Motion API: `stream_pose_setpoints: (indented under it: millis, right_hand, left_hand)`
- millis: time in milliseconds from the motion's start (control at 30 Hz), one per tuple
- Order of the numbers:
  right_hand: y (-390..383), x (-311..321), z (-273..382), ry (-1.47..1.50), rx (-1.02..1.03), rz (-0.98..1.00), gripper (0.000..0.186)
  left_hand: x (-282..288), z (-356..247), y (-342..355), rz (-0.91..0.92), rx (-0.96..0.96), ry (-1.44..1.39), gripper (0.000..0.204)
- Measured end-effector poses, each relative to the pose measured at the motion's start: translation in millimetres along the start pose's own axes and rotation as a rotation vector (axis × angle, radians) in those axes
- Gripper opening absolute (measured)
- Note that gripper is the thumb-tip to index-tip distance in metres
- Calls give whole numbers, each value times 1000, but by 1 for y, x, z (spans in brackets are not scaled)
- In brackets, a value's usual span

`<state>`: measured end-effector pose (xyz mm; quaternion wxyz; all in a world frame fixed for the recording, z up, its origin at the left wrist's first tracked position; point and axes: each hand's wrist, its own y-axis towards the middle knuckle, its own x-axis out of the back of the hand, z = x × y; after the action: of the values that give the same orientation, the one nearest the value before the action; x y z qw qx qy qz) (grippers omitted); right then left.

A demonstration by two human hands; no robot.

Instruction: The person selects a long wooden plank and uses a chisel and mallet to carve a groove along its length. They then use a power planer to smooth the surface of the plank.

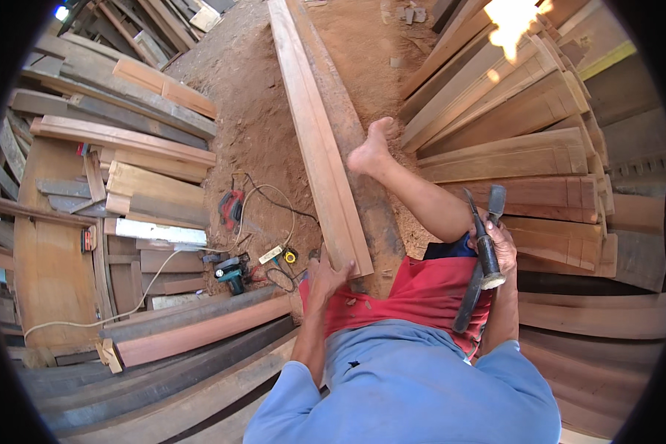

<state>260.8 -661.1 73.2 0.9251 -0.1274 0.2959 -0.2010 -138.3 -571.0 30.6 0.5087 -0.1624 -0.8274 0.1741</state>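
A long, reddish-brown wooden plank (314, 126) with a lengthwise line along its face runs away from me over a darker, dusty beam (374, 196). My left hand (327, 279) grips the plank's near end at my lap, fingers over its edge. Raised by my right knee, my right hand (504, 250) is closed round two tools at once. One is a chisel (486, 248) with a dark handle, a pale butt end toward me and its blade pointing away. The other is a hammer (497, 198), its head up and its dark handle slanting down toward my lap.
My bare foot (372, 150) rests by the plank. On the sawdust-covered ground at left lie a red power tool (231, 209), a teal power tool (233, 274), a yellow tape measure (290, 256) and cords. Stacked boards (510, 159) fan out at right; more timber (163, 196) lies left.
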Motion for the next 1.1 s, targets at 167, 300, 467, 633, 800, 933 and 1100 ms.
stream_pose_setpoints:
  millis: [167, 300, 467, 633, 800, 933, 1100]
  right_hand:
    - [6, 3, -4, 38, 15, 33, 47]
    - [0, 2, -4, 6, 23, 35, 42]
    - [4, 9, -9, -61, 8, 43, 41]
    - [5, 11, -6, -95, 16, 103, 36]
    - [6, 18, -16, -283, 53, 33, 43]
    - [-17, -2, -22, -423, 147, 35, 38]
    - [-52, -55, -39, -507, 62, 193, 31]
  left_hand:
    - [-45, 56, -11, -260, -509, -69, 116]
    - [-46, 55, -4, -291, -562, -107, 120]
    - [-42, 31, 22, -410, -606, 40, 121]
    - [-46, 8, 62, -446, -481, 46, 118]
    - [-57, 20, 60, -386, -454, -80, 114]
    - [-59, 18, 9, -352, -564, 72, 97]
    - [-84, 56, -47, -321, -536, 120, 51]
